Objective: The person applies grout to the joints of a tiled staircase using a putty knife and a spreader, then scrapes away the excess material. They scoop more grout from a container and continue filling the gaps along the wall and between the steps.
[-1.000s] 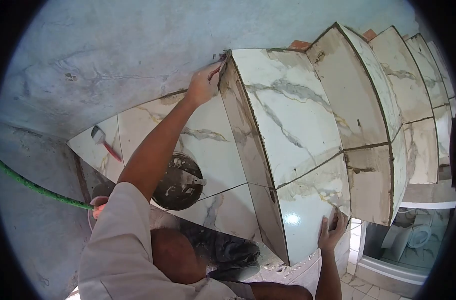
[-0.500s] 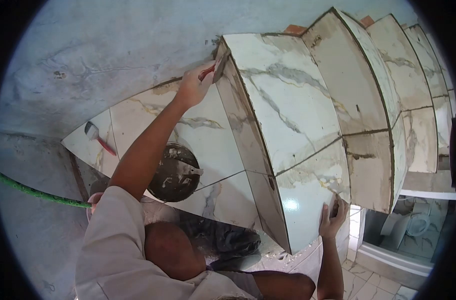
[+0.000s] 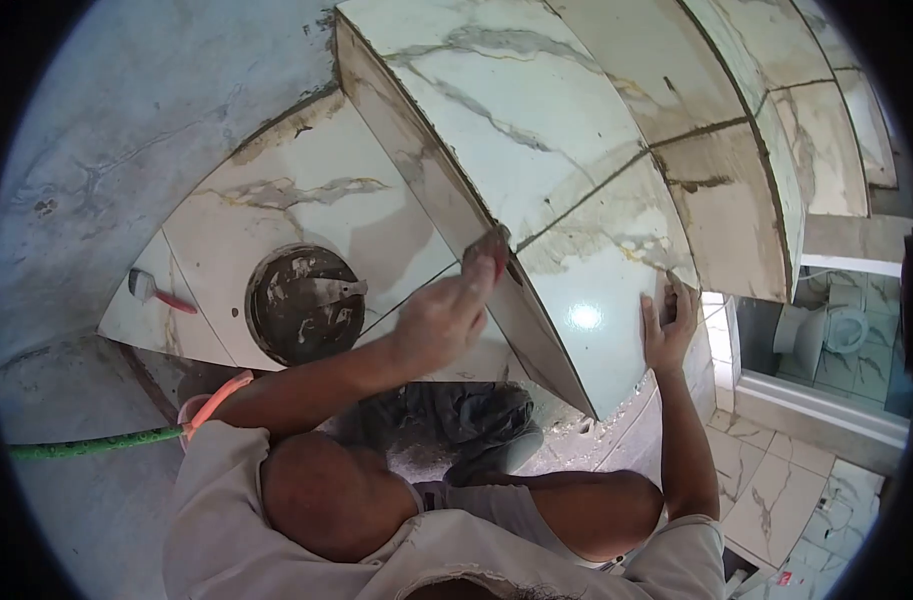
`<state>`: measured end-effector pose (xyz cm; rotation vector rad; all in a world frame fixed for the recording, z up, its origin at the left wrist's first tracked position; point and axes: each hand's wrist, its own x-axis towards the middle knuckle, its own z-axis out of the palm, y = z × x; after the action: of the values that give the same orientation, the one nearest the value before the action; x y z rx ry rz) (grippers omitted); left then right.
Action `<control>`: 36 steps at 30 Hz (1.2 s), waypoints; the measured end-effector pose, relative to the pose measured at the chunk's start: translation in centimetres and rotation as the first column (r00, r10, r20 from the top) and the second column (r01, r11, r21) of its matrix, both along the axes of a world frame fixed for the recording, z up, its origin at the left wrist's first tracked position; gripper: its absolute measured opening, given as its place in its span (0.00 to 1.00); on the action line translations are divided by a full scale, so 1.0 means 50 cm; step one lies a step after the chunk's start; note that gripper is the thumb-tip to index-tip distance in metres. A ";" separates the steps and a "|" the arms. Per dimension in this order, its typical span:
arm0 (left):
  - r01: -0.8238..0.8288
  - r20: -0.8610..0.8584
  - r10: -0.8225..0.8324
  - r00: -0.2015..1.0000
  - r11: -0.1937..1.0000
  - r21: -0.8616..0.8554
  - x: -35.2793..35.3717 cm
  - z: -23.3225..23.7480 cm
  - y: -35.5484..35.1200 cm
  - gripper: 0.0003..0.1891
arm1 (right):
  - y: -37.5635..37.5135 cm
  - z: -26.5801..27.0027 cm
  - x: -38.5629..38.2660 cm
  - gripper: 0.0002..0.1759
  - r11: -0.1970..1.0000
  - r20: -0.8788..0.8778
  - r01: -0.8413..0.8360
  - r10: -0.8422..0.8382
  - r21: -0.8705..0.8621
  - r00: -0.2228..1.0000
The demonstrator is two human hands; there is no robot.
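The left hand (image 3: 441,315) is closed round a small scraper (image 3: 492,250), pinching it between thumb and fingers. Its blade is set against the front edge of the marble-patterned step (image 3: 536,150), just where a grout joint meets that edge; the hand is blurred, so the exact grip cannot be made out. To the right, the right hand (image 3: 669,325) lies open on the step's glossy near tile (image 3: 591,340), with its fingers loosely apart and touching the tile's right edge. On the lower landing to the left sits a round mortar pan (image 3: 276,320) with a trowel (image 3: 333,290) resting in it. Further left on the same tiles lies a red-handled brush (image 3: 156,293). A green hose (image 3: 86,443) runs in from the left near the person's shoulder. Far right and below, a toilet (image 3: 826,335) stands on a tiled floor.
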<state>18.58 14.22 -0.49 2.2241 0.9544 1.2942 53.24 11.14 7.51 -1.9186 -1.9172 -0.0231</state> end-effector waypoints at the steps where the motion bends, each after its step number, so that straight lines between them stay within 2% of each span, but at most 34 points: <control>1: 0.050 -0.065 -0.050 0.997 0.999 -0.013 0.007 0.005 -0.021 0.32 | -0.002 0.001 -0.001 0.28 1.000 -0.001 0.008 -0.008 -0.003 1.000; 6: 0.149 -0.109 -0.136 0.985 0.981 0.122 -0.013 0.006 -0.070 0.31 | -0.002 0.006 -0.009 0.29 1.000 -0.076 -0.023 0.024 0.020 0.997; 8: 0.132 -0.096 -0.135 0.986 0.990 -0.042 -0.053 -0.004 -0.066 0.29 | -0.003 0.001 -0.002 0.28 0.998 -0.098 -0.057 0.061 0.034 0.993; 9: 0.126 -0.107 -0.131 0.986 0.991 -0.048 -0.070 0.011 -0.061 0.29 | -0.002 -0.004 0.001 0.28 0.995 -0.115 -0.092 0.097 0.048 0.989; 11: 0.021 -0.058 -0.046 0.997 0.926 -0.377 -0.096 0.056 -0.057 0.23 | -0.005 -0.005 0.008 0.28 0.991 -0.094 -0.129 0.132 0.039 0.987; 12: 0.001 -0.066 -0.030 0.997 0.920 -0.393 -0.094 0.082 -0.057 0.23 | -0.004 -0.008 0.011 0.27 0.986 -0.060 -0.161 0.163 0.039 0.985; 13: -0.020 0.004 0.029 1.000 0.786 -0.618 -0.088 0.110 -0.059 0.21 | -0.005 -0.011 0.013 0.27 0.983 -0.070 -0.181 0.181 0.017 0.981; 14: -0.015 0.065 0.111 0.992 0.599 -0.801 -0.083 0.138 -0.060 0.20 | -0.005 -0.009 0.014 0.27 0.970 -0.007 -0.239 0.240 0.030 0.971; 15: -0.050 -0.004 0.089 0.996 0.520 -0.853 -0.080 0.165 -0.057 0.16 | -0.003 -0.001 0.014 0.27 0.952 0.062 -0.304 0.302 0.040 0.951; 16: -0.056 0.005 0.120 0.993 0.500 -0.864 -0.070 0.181 -0.066 0.16 | -0.003 0.013 0.010 0.27 0.942 0.066 -0.334 0.332 0.017 0.941; 18: 0.019 0.102 0.218 0.971 0.351 -0.936 -0.048 0.205 -0.080 0.11 | -0.006 0.047 -0.015 0.28 0.892 0.195 -0.452 0.449 -0.031 0.872; 19: 0.090 0.162 0.217 0.963 0.309 -0.947 -0.040 0.220 -0.088 0.09 | -0.014 0.066 -0.039 0.30 0.890 0.052 -0.454 0.456 -0.045 0.888; 21: 0.096 0.194 0.297 0.935 0.314 -0.945 -0.014 0.224 -0.122 0.08 | -0.026 0.116 -0.113 0.29 0.822 -0.187 -0.564 0.545 -0.072 0.818; 22: 0.102 0.220 0.348 0.911 0.328 -0.939 -0.004 0.228 -0.138 0.07 | -0.027 0.147 -0.158 0.33 0.739 -0.343 -0.658 0.586 -0.147 0.734; 23: 0.081 0.201 0.359 0.911 0.321 -0.944 0.003 0.236 -0.152 0.08 | -0.031 0.149 -0.186 0.38 0.610 -0.390 -0.776 0.683 -0.159 0.617; 25: 0.033 0.192 0.421 0.886 0.356 -0.934 0.025 0.248 -0.183 0.08 | -0.048 0.175 -0.263 0.39 0.507 -0.490 -0.812 0.650 -0.290 0.581; 27: -0.027 0.172 0.472 0.865 0.384 -0.923 0.043 0.262 -0.215 0.08 | -0.058 0.167 -0.300 0.37 0.453 -0.505 -0.834 0.664 -0.313 0.551; 28: -0.126 0.095 0.492 0.866 0.398 -0.909 0.050 0.271 -0.228 0.09 | -0.059 0.161 -0.312 0.35 0.412 -0.509 -0.840 0.669 -0.352 0.541; 29: -0.220 0.024 0.517 0.856 0.406 -0.887 0.061 0.277 -0.241 0.09 | -0.056 0.155 -0.319 0.35 0.398 -0.512 -0.854 0.684 -0.336 0.520; 30: -0.236 0.021 0.538 0.843 0.403 -0.884 0.068 0.283 -0.251 0.09 | -0.053 0.149 -0.321 0.30 0.384 -0.514 -0.870 0.702 -0.310 0.493; 31: -0.224 0.019 0.509 0.860 0.411 -0.884 0.071 0.289 -0.258 0.10 | -0.053 0.144 -0.316 0.26 0.367 -0.514 -0.883 0.719 -0.292 0.468; 32: -0.210 0.018 0.479 0.877 0.418 -0.884 0.077 0.289 -0.268 0.12 | -0.052 0.143 -0.308 0.26 0.343 -0.514 -0.892 0.730 -0.296 0.451; 33: -0.146 0.091 0.489 0.867 0.425 -0.894 0.093 0.285 -0.277 0.15 | -0.053 0.146 -0.300 0.22 0.342 -0.531 -0.899 0.725 -0.275 0.438; 34: -0.152 0.088 0.502 0.861 0.418 -0.896 0.112 0.294 -0.287 0.15 | -0.056 0.150 -0.292 0.18 0.347 -0.551 -0.904 0.716 -0.250 0.428; 35: -0.043 0.183 0.566 0.804 0.362 -0.931 0.132 0.331 -0.278 0.17 | -0.056 0.159 -0.278 0.18 0.342 -0.557 -0.908 0.717 -0.244 0.420; 36: 0.072 0.266 0.625 0.734 0.317 -0.946 0.149 0.353 -0.270 0.20 | -0.047 0.167 -0.257 0.16 0.409 -0.572 -0.872 0.661 -0.268 0.486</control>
<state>26.01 0.74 17.17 0.6381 1.3764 1.0230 40.40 8.76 15.85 -0.8783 -2.4823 1.2134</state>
